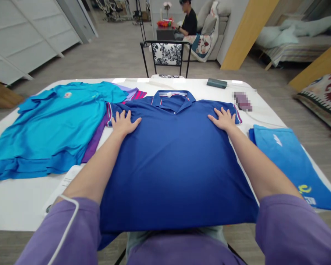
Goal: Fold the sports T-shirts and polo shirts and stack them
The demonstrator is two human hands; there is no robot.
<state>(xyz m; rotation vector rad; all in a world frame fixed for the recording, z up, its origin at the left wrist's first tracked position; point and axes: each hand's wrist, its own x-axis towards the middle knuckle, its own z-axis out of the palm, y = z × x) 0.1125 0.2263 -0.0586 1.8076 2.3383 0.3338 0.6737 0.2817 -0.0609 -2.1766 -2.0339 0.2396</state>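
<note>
A dark blue polo shirt (176, 158) lies spread face up on the white table, collar away from me, its hem hanging over the near edge. Flat on its left shoulder area rests my left hand (124, 123), fingers spread. My right hand (223, 119) lies on the opposite shoulder near the striped sleeve cuff, its fingers also apart. Neither hand grips the fabric. To the left is a turquoise shirt (63, 125), laid over purple clothing (96, 141). A folded lighter blue garment (287, 158) sits to the right of my right forearm.
On the white table (13, 206), a dark green case (216, 83) and a blurred purplish object (242, 101) lie toward the far right. A black-framed chair (167, 55) stands beyond the far edge. Further back, a person (189, 22) sits beside a sofa (220, 25).
</note>
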